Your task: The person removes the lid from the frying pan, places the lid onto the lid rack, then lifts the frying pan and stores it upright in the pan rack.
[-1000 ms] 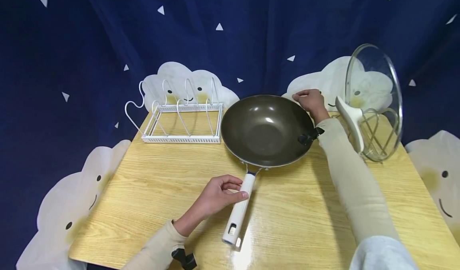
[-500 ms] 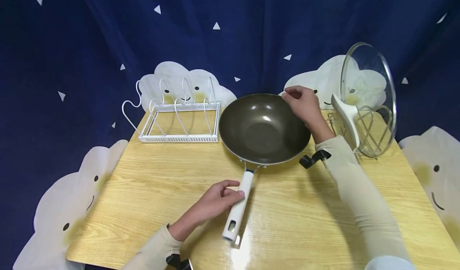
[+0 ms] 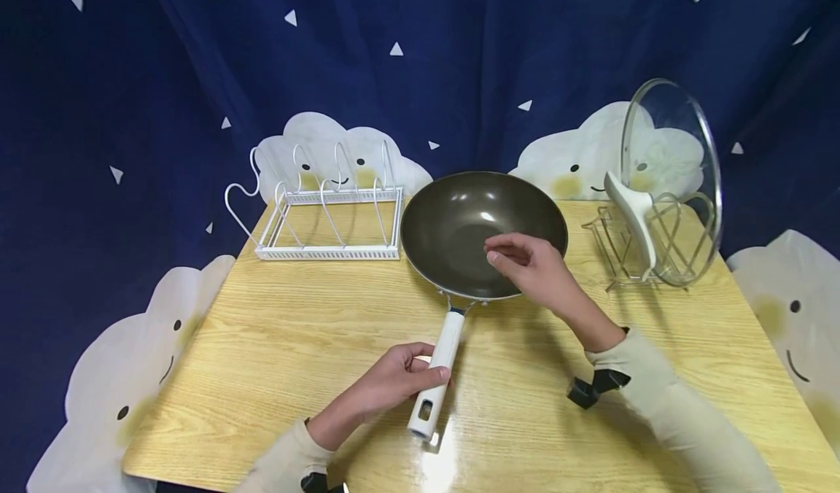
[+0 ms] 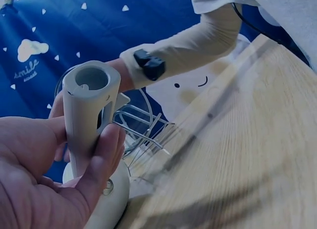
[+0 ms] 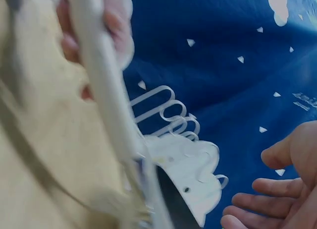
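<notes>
In the head view, a wok [image 3: 446,219] with a dark brown inside is at mid-table, its mouth facing up and toward me. My left hand [image 3: 397,380] holds its white handle [image 3: 448,343], thumb on top. The left wrist view shows the handle's hollow end [image 4: 91,80] between thumb and fingers, and the wok's pale underside [image 4: 111,204] below. Over the wok's right side hovers my right hand [image 3: 534,270], holding nothing. Its fingers [image 5: 267,204] are loosely bent in the right wrist view, apart from the handle.
A white wire rack [image 3: 328,254] stands left of the wok. At the right, a metal wire rack [image 3: 613,252] bears a glass lid [image 3: 679,143] on edge, its white handle [image 3: 635,216] facing left. A dark blue curtain [image 3: 459,55] hangs behind the wooden table [image 3: 282,347].
My right hand has left the wok's far right rim and come nearer, over the wok's right side. The left hand has slid slightly down the handle. The wok has hardly moved.
</notes>
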Tool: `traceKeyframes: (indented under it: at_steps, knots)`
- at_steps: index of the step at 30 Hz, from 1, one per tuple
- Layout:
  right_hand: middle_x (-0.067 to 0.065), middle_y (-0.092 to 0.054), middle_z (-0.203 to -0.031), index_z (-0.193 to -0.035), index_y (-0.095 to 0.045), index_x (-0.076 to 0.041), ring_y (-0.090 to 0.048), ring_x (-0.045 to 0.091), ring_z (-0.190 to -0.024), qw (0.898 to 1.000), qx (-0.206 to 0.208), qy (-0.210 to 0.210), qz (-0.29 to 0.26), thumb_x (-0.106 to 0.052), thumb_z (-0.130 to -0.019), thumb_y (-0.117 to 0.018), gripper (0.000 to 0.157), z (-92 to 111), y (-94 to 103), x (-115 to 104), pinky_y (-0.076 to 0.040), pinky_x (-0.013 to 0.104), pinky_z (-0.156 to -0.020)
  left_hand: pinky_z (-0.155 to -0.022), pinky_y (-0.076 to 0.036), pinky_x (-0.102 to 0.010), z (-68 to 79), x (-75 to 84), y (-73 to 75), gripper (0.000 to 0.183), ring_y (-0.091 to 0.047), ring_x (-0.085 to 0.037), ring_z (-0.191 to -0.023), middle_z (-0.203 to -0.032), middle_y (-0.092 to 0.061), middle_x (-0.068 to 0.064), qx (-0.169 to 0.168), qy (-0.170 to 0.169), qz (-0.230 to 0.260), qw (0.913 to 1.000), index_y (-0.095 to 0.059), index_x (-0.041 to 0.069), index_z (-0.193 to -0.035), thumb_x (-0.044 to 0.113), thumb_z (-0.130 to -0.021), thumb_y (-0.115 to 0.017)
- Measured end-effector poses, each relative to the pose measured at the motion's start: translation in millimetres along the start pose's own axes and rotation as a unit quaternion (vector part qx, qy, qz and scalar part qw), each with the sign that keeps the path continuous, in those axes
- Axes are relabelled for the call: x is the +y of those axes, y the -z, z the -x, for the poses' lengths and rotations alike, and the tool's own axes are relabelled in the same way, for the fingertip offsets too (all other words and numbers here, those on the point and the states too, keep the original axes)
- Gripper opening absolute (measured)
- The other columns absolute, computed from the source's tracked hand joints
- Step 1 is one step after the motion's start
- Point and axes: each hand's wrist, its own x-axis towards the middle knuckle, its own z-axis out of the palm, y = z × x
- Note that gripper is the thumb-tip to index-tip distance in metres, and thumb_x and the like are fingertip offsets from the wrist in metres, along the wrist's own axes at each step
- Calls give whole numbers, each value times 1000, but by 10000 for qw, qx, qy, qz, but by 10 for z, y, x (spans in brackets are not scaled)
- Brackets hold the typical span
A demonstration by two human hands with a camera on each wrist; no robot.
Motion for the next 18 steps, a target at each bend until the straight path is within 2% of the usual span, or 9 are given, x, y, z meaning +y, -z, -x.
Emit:
traceKeyframes:
  at_steps: [5, 9, 13, 18]
  knots:
    - [21, -69, -123, -127, -66, 1, -69, 29, -111, 9984, -401, -142, -372, -22, -102, -65, 34, 264, -149, 116, -57, 28, -88, -73, -57, -28, -15, -22, -36, 45, -69, -14, -83, -101, -74, -22, 71, -55, 39, 10000, -51, -10, -135, 16, -101, -65]
    - [16, -72, -120, -125, -67, 1, -70, 28, -108, 9976, -500, -268, -388, -23, -102, -65, 33, 428, -238, 185, -57, 28, -86, -76, -58, -30, -23, -23, -89, 46, -70, -15, -84, -104, -73, -25, 167, -65, 64, 9998, -50, -10, -136, 17, -101, -65]
    - [10, -73, -118, -124, -69, -2, -70, 25, -107, 9968, -572, -501, -260, -27, -102, -65, 33, 554, -286, 237, -57, 32, -86, -77, -58, -31, -41, -34, -164, 46, -70, -14, -84, -106, -72, -28, 286, -64, 130, 9995, -51, -8, -135, 17, -100, -66]
    - [21, -71, -118, -123, -66, 5, -69, 35, -111, 9854, -982, -1144, -795, -28, -104, -61, 38, 655, -319, 322, -59, 44, -86, -73, -57, -28, -76, -59, -268, 45, -69, -12, -81, -107, -71, -31, 398, -119, 264, 9988, -50, -8, -133, 17, -100, -67]
